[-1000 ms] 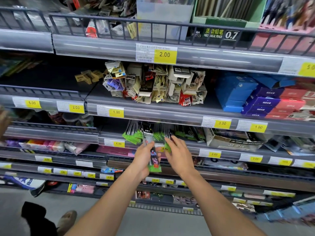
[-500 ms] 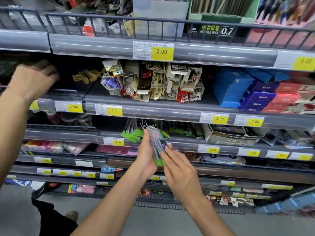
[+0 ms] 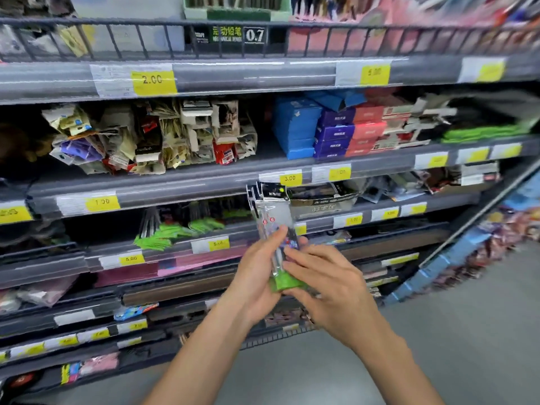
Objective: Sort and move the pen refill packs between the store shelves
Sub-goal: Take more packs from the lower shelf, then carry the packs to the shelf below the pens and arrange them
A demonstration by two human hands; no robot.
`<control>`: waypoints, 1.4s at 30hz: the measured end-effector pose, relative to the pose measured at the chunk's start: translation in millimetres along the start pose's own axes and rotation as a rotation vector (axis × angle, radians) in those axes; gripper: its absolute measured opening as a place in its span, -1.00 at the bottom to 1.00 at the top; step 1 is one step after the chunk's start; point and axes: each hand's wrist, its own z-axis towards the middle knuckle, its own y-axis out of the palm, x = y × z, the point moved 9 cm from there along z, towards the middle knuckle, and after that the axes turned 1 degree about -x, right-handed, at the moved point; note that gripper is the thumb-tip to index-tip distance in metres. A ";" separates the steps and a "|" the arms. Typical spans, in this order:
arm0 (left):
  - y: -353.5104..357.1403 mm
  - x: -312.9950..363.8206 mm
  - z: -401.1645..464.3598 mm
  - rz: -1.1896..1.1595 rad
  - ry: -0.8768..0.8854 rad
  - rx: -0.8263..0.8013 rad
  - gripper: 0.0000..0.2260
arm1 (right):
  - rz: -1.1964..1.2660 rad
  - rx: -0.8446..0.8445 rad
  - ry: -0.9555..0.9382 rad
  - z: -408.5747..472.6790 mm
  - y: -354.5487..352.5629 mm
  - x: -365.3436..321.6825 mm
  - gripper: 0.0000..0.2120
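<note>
Head view: tags (image 3: 153,80) read 2.00, 1.00, 5.00, 3.00; a sign (image 3: 254,35) reads 0.7. The left hand (image 3: 257,280) grips the packs (image 3: 276,229) upright before the shelves (image 3: 175,182); the right hand (image 3: 327,283) pinches their green end. Earlier the stranger's arm showed at left; it is gone.

Blue boxes (image 3: 296,128) sit at one o'clock, red boxes (image 3: 368,124) beside them; a cardboard box (image 3: 324,203) lies below; yellow price tags (image 3: 154,81) line shelf edges.

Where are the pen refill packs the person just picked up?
In the head view, the refill packs stand upright at centre, held between the left hand and right hand, before the shelves.
</note>
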 end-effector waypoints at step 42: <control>427.9 -172.4 309.9 0.149 0.241 0.078 -0.38 | 1.072 0.109 1.263 -88.5 -301.9 523.8 -0.89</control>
